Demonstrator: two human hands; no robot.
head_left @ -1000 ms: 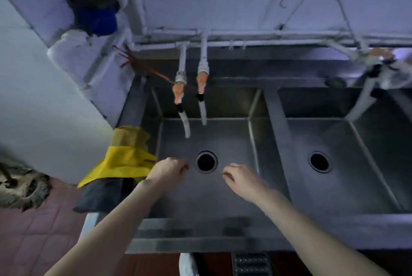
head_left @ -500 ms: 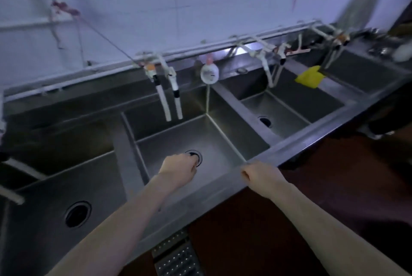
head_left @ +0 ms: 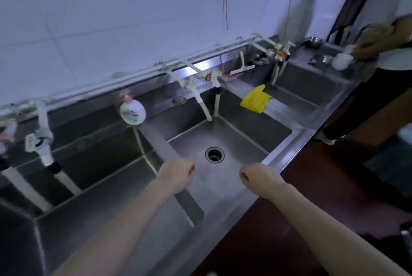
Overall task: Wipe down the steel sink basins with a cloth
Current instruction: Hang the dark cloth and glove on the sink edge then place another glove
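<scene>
A row of steel sink basins runs along the tiled wall. The basin in front of me (head_left: 243,139) has a round drain (head_left: 214,154). My left hand (head_left: 176,175) hovers over the divider at that basin's left edge, fingers curled, holding nothing. Near the front rim, my right hand (head_left: 259,178) is curled the same way and also holds nothing. A yellow cloth (head_left: 256,99) lies on the ledge between this basin and the basin to the right (head_left: 307,88), well beyond both hands.
A white soap bottle (head_left: 133,112) with a pink pump stands on the back ledge. White taps (head_left: 200,101) hang over the basins, and another basin (head_left: 107,177) lies to the left. A person (head_left: 379,74) stands at the far right end by a white cup (head_left: 341,61).
The view has swung right along the sink row, past one basin to another. Both hands stayed curled and empty. The yellow cloth on the right ledge now appears closer.
</scene>
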